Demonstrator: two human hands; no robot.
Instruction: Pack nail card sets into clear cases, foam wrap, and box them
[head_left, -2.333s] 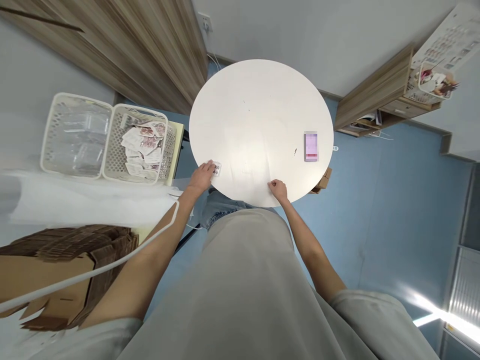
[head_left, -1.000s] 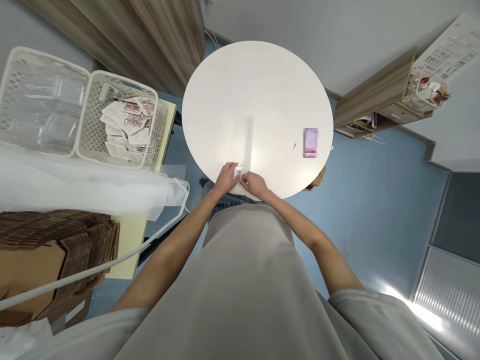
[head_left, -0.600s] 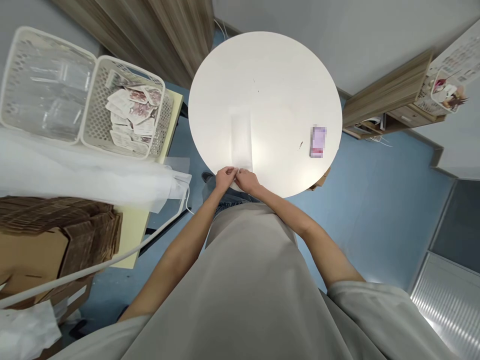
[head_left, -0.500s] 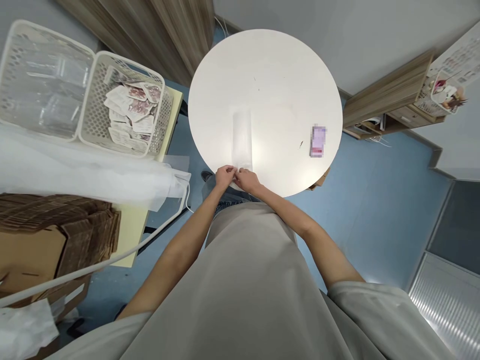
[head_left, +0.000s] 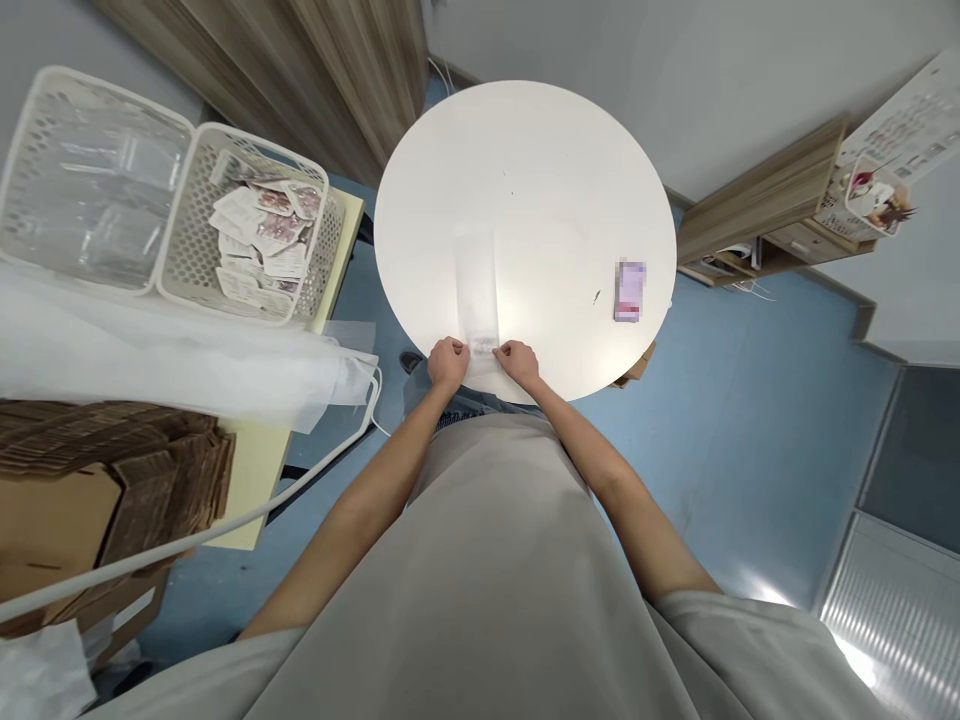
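Note:
A long strip of translucent plastic wrap [head_left: 477,285] lies on the round white table [head_left: 570,180], running away from me. At its near end, a small flat item with greyish marks [head_left: 484,346] shows faintly through the plastic; its kind cannot be made out. My left hand [head_left: 448,362] pinches the left edge of the strip's near end, fingers closed. On the opposite edge, my right hand [head_left: 519,362] holds the plastic between thumb and fingertips. Both hands rest close to the table's near rim, with the small item between them.
A pixelated purple item [head_left: 630,291] lies on the table's right. At left, a yellow side table [head_left: 255,470] bears a basket of packets [head_left: 169,270], a basket of clear plastic [head_left: 15,200], a large plastic roll [head_left: 165,345] and folded cardboard [head_left: 67,510]. A wooden cabinet [head_left: 757,200] stands right.
My hands were close together at the strip's near end; now they are apart, one on each edge. The small marked item between them has come into sight.

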